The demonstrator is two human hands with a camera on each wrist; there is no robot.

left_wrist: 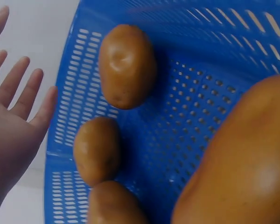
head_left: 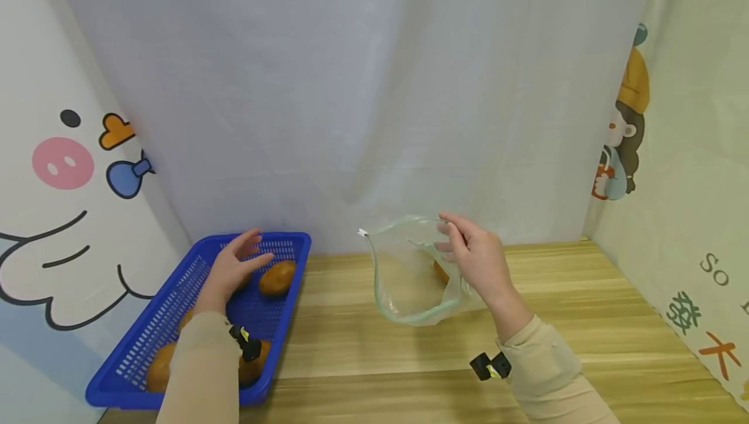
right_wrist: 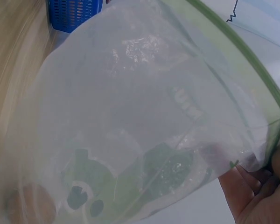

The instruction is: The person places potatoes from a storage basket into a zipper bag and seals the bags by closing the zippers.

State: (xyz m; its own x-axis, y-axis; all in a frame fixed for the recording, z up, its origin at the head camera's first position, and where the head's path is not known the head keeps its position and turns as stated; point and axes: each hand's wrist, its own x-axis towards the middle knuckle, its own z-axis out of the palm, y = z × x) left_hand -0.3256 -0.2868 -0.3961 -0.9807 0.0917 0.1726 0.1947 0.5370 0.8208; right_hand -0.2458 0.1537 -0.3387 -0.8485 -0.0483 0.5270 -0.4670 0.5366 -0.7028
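My left hand (head_left: 230, 271) hovers over a blue plastic basket (head_left: 285, 326), fingers spread and apart from the potatoes. One smooth brown potato (head_left: 277, 278) lies at the basket's far end, right beside that hand. In the left wrist view, several more potatoes (left_wrist: 127, 66) rest on the perforated bottom. With thumb and fingers, my right hand (head_left: 481, 260) pinches the rim of a clear zip bag (head_left: 404, 281) with a green edge. The bag's mouth gapes toward the basket side. Inside it, a brown potato (right_wrist: 32, 204) shows blurred through the plastic at the bottom.
The wooden tabletop (head_left: 339, 339) runs between the basket and the bag. Behind it hangs a pale curtain (head_left: 328, 99). Printed cartoon panels stand at the left and right sides. A white zip slider (head_left: 362, 233) sits at the bag's left corner.
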